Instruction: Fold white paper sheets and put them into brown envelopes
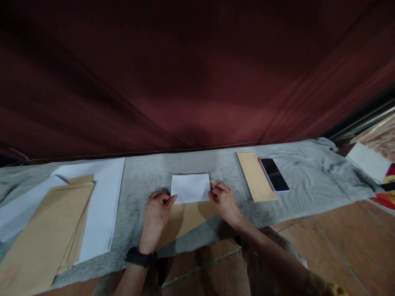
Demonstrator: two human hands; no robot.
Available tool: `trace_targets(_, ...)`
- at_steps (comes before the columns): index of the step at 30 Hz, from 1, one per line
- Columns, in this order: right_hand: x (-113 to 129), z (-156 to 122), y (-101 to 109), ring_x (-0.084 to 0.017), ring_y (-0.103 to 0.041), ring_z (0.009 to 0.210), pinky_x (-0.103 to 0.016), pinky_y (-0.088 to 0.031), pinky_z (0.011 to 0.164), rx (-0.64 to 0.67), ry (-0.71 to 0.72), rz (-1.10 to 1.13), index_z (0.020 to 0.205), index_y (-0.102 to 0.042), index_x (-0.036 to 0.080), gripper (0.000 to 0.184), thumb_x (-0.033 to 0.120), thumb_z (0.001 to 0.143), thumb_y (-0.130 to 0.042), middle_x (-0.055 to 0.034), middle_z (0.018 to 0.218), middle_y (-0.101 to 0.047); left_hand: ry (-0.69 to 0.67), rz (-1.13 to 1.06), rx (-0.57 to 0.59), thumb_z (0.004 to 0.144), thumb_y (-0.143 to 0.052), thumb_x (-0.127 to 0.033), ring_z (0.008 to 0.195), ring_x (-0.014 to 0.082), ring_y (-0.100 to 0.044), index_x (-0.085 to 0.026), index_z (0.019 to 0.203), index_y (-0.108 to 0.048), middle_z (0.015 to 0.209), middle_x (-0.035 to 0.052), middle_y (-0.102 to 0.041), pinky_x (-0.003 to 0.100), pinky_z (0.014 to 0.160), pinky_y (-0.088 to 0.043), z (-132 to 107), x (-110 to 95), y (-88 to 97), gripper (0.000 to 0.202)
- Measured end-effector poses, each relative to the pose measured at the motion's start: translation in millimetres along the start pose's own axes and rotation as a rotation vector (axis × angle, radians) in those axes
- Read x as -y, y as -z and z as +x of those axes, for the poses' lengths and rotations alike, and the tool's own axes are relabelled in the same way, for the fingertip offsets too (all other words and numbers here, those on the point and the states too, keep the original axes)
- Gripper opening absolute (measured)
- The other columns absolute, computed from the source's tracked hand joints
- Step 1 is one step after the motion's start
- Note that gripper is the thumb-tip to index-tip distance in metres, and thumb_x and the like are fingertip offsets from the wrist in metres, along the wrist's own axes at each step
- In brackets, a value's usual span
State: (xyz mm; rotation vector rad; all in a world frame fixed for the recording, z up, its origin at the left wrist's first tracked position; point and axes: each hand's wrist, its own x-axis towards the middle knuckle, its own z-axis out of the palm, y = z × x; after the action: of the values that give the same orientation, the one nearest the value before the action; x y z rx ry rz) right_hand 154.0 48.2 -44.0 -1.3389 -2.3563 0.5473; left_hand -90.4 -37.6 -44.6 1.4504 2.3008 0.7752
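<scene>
A folded white paper [190,187] sticks out of the far end of a brown envelope [185,218] lying on a grey cloth [142,181]. My left hand [156,218], with a black watch on its wrist, pinches the paper's near left corner with curled fingers. My right hand [224,202] grips the paper's right edge where it meets the envelope's mouth, fingers closed.
A stack of brown envelopes [46,230] lies on white sheets [101,197] at the left. Another brown envelope [256,176] and a dark phone [274,174] lie at the right. A dark red curtain [197,82] hangs behind. Tiled floor [339,238] runs along the near side.
</scene>
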Motion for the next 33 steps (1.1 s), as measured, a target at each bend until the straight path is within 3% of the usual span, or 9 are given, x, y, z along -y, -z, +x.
trace_targets(15,-7.2,1.2,-6.1,-0.021,-0.059,0.09,-0.034,-0.042,0.08,-0.001,0.024,-0.007,0.073,-0.063,0.021,0.021,0.021,0.094,-0.058,-0.0064,0.092,-0.065,-0.03,0.093,-0.019,0.087,-0.059,-0.046,0.077,0.0218,-0.058,-0.022,0.062,-0.063,0.079,0.0054,-0.064,0.035,0.08,-0.044,-1.7,3.9,-4.3,0.035)
trace_targets(24,-4.6,1.8,-1.7,-0.021,-0.058,0.087,-0.033,-0.042,0.079,0.014,0.031,-0.015,0.071,-0.061,0.02,0.021,0.019,0.092,-0.06,-0.0064,0.09,-0.064,-0.012,0.05,0.01,0.085,-0.061,-0.043,0.075,0.0212,-0.058,-0.022,0.059,-0.062,0.077,0.0052,-0.063,0.034,0.074,-0.043,-2.0,2.4,-2.1,0.033)
trace_targets(33,-6.3,1.9,-2.7,-0.021,-0.058,0.087,-0.033,-0.042,0.079,0.016,0.039,-0.016,0.07,-0.06,0.021,0.023,0.02,0.093,-0.059,-0.006,0.089,-0.064,-0.013,0.071,-0.014,0.085,-0.062,-0.043,0.076,0.0221,-0.059,-0.023,0.06,-0.062,0.077,0.0054,-0.065,0.034,0.076,-0.045,-1.2,-0.1,-2.4,0.033)
